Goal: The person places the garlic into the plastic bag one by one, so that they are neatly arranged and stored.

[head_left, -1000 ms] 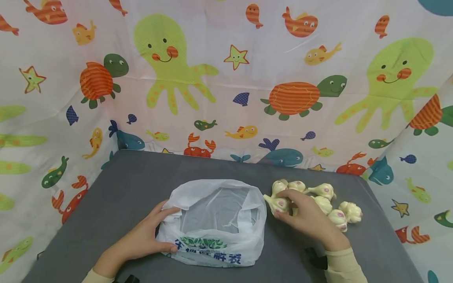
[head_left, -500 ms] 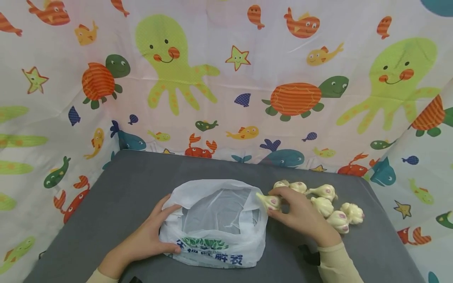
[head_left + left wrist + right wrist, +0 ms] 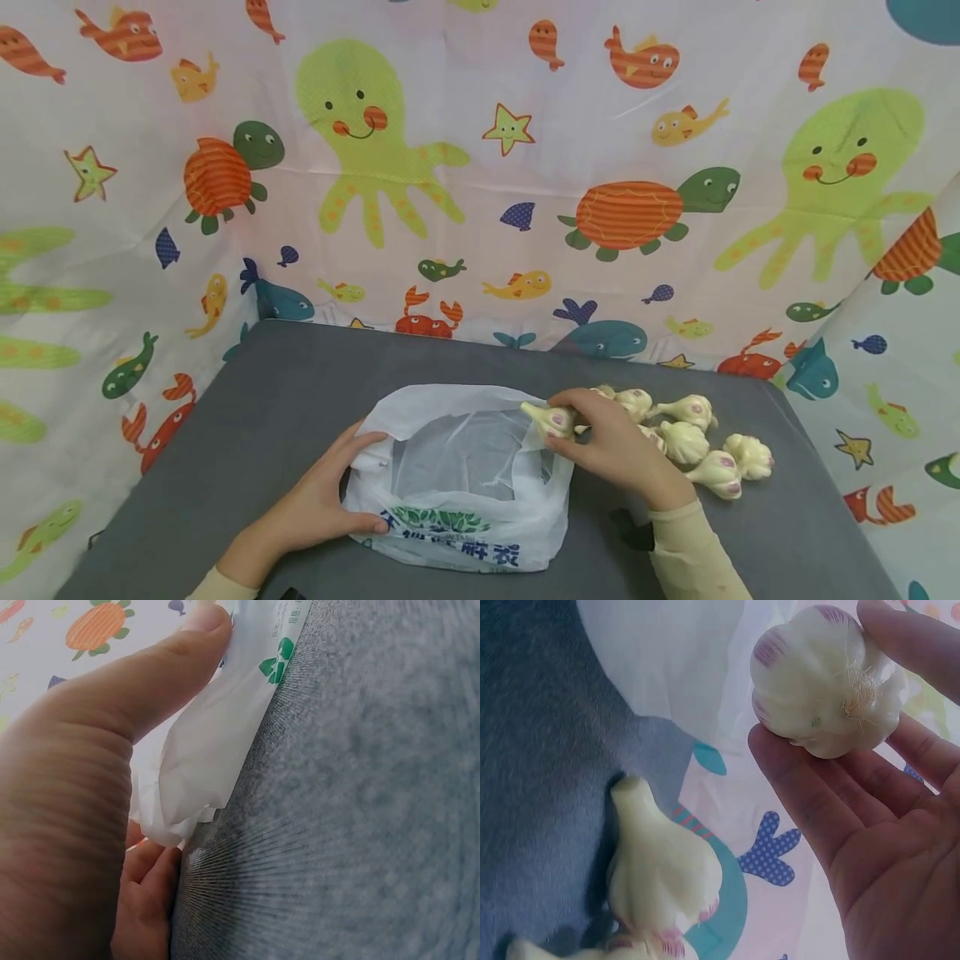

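Note:
A white plastic bag (image 3: 457, 521) with green and blue print sits on the table, its mouth spread wide. My left hand (image 3: 322, 496) holds the bag's left side, thumb on the front and fingers toward the rear; the left wrist view shows the thumb (image 3: 172, 671) against the plastic. With thumb and fingers, my right hand (image 3: 611, 442) pinches a garlic bulb (image 3: 553, 421) at the bag's right rim, stem pointing left over the opening. The right wrist view shows the root end of this garlic bulb (image 3: 829, 682). Inside the bag, I make out only pale plastic.
Several more garlic bulbs (image 3: 684, 442) lie in a loose group right of the bag, partly behind my right hand. The grey table (image 3: 315, 367) is bounded by a curtain (image 3: 480, 192) printed with sea animals at the back and sides.
My right hand has lifted the garlic bulb from the group and carried it left to the bag's rim. The left hand stays on the bag. The view has shifted slightly.

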A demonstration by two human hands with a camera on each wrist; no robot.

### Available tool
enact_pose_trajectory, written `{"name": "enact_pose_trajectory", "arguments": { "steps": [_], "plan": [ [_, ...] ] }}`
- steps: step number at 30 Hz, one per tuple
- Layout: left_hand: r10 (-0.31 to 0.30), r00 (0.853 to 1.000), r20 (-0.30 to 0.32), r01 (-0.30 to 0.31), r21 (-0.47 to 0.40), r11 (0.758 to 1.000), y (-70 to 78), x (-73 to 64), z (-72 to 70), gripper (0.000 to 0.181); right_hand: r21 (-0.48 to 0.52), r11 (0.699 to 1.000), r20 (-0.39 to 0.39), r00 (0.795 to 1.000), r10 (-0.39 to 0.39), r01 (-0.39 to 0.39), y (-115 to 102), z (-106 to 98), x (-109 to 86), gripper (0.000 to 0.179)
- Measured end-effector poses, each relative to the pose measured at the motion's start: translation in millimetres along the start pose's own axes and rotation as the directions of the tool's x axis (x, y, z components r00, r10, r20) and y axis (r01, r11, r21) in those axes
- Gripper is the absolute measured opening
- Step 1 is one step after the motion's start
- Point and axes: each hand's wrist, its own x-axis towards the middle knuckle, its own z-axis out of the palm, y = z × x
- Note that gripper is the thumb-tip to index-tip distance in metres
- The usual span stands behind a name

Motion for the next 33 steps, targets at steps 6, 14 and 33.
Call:
{"name": "enact_pose_trajectory", "arguments": {
  "steps": [6,14,33],
  "plan": [
    [-0.034,0.999,-0.010,0.034,0.000,0.999,0.4,-2.8,0.3,0.116,0.001,0.999,0.020,0.999,0.034,-0.034,-4,5,8.3,0.046],
    [-0.057,0.998,0.002,0.057,-0.015,0.998,1.1,-1.6,0.3,0.118,0.072,0.997,0.045,0.999,0.022,-0.025,-13,15,23.2,0.046],
    [-0.056,0.998,0.036,0.057,-0.016,0.998,5.3,0.7,-0.2,0.107,0.198,0.980,0.106,0.994,-0.040,0.018,-21,45,51.2,0.048]
  ]
}}
